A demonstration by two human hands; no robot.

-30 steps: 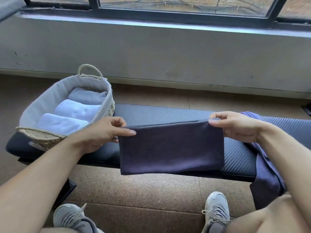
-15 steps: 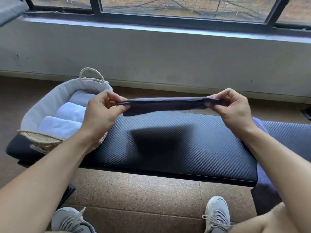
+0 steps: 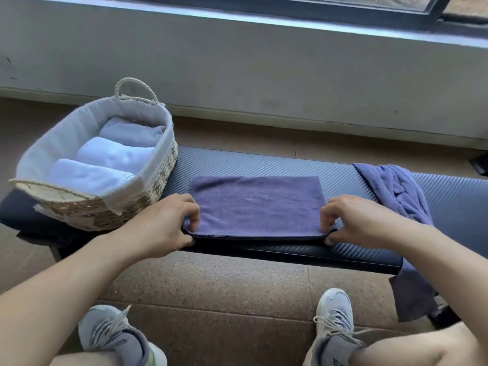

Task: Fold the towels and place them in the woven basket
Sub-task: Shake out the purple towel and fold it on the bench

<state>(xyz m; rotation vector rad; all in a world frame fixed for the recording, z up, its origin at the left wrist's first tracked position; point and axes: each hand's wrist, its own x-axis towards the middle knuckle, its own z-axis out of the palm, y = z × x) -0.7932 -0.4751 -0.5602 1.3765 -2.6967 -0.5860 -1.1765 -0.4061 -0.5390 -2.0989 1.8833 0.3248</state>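
The left hand (image 3: 163, 223) pinches the near left corner of the purple towel (image 3: 257, 204), thumb below the edge and fingers curled on top; the right hand (image 3: 361, 220) pinches the near right corner in the same way. Both hands are closed on the cloth at the front edge of the bench (image 3: 290, 162).

Behind everything runs a pale wall (image 3: 237, 67) under a dark window frame (image 3: 343, 9), and a brown speckled floor (image 3: 224, 291) spreads below. The bench, padded in dark ribbed material, runs left to right across the view. The folded towel lies flat on it as a rectangle, its long axis along the bench, its near edge lifted a little between the two hands.

At the bench's left end sits the woven basket (image 3: 158, 170), lined with pale cloth, one rope handle upright at its far end. Three pale folded towels (image 3: 113, 154) lie inside in a row. The basket is just beside the left hand. A crumpled purple towel (image 3: 396, 191) is draped over the bench to the right, hanging past its front edge, near the right wrist.

Two grey laced shoes (image 3: 334, 320) rest on the floor below. The small marking on the right shoe's side is too blurred to read.
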